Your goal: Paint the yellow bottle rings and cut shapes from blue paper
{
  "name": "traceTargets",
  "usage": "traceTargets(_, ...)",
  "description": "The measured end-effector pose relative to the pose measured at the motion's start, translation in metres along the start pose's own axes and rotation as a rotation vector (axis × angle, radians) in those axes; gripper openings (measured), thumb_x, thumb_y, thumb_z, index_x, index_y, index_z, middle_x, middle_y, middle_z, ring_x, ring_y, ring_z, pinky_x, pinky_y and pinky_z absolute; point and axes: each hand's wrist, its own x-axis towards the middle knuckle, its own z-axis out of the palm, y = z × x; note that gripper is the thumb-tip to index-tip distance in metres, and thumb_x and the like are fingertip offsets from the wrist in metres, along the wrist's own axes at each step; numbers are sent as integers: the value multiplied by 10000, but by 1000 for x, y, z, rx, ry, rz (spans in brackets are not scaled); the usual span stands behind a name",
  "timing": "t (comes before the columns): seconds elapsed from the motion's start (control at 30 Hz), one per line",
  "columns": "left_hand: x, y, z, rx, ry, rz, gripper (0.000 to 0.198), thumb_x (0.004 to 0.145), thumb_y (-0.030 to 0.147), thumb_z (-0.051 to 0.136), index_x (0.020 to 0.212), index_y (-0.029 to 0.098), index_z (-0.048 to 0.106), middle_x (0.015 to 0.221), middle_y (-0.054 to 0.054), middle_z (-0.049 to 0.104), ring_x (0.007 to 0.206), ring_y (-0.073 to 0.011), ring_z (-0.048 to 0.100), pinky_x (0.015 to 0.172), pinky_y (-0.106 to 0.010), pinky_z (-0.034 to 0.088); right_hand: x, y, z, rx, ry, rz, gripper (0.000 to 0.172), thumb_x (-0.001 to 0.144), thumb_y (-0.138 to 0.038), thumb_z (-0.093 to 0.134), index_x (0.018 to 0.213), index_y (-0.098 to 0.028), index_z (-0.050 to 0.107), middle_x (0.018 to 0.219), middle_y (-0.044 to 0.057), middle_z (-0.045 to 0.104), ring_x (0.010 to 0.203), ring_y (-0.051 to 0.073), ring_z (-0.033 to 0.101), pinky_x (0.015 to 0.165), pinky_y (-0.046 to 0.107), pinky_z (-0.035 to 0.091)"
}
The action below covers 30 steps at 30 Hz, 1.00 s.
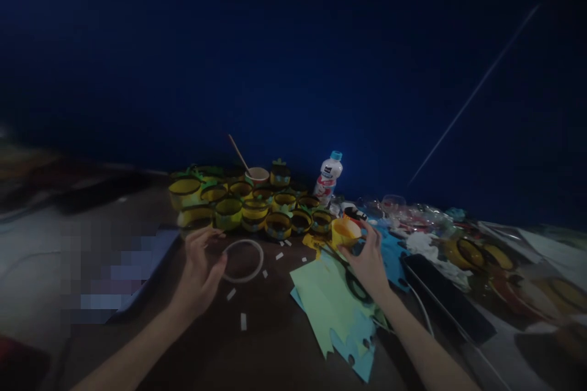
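My left hand [202, 266] is raised over the dark table, thumb and fingers apart. Close by its thumb is a thin pale ring [262, 256], like a narrow roll of tape; whether they touch I cannot tell. My right hand [369, 256] grips a small yellow cup-shaped piece [340, 233] by its right side, thumb low and fingers at the rim. Below that hand lie pale green paper [321, 293] and blue cut paper [364, 354]. A dark round loop, perhaps a scissors handle, is partly hidden by my right hand. Small white strips [243, 321] are scattered between my hands.
Several yellow-green bands [228, 214] with dark rims crowd the back. Behind them stand a bowl [257, 177] with a stick and a bottle [328, 177] with a blue cap. A black phone [449, 296], cables and crumpled plastic [422, 217] lie right. At left is a blurred-out screen [123, 278].
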Motion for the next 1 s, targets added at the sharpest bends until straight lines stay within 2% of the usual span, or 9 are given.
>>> traceTargets(0.17,1,10,-2,88,-31,39,340,815,202,473,1132,199,350,1092,-109,430,1095,-270,403,922,-515,399,-1,7,3,27,74,-133,633,765,-427,570,1280,-206,277,1202,149,372,1081,296,463,875,474,430)
traceTargets(0.43,-1,15,3,104,-75,7,325,820,234,463,1124,201,351,1070,-99,424,1069,-270,422,913,-502,407,-4,8,2,91,166,-172,529,784,-393,561,1216,-198,326,1155,135,381,1013,261,491,857,459,430)
traceTargets(0.63,-2,21,4,115,-135,106,365,799,195,494,1127,189,334,1064,-110,437,1065,-272,432,895,-451,437,0,0,-13,166,220,-139,287,808,-319,516,1056,-181,469,1036,110,464,864,225,505,757,397,441)
traceTargets(0.73,-1,23,7,139,-151,147,378,789,160,502,1128,173,335,1063,-121,436,1058,-268,442,895,-444,439,7,-7,-29,228,190,-101,170,829,-307,481,944,-189,523,901,71,529,802,205,519,710,354,445)
traceTargets(0.87,-1,23,8,167,-163,149,368,782,145,507,1117,165,355,1063,-125,429,1043,-270,453,884,-455,449,23,-6,-55,258,139,-71,152,856,-301,429,924,-191,511,779,36,575,723,177,583,669,309,475)
traceTargets(0.93,-1,22,8,165,-149,158,372,781,140,508,1118,171,354,1053,-119,436,1042,-269,456,882,-457,453,29,3,-66,196,22,-60,159,858,-290,405,941,-187,493,772,36,591,706,169,604,664,298,489)
traceTargets(1.0,0,22,7,163,-131,172,380,781,132,505,1124,180,349,1042,-110,445,1045,-268,455,884,-459,453,32,15,-74,-94,-235,-105,184,855,-259,361,947,-191,505,856,51,612,777,168,611,706,295,484)
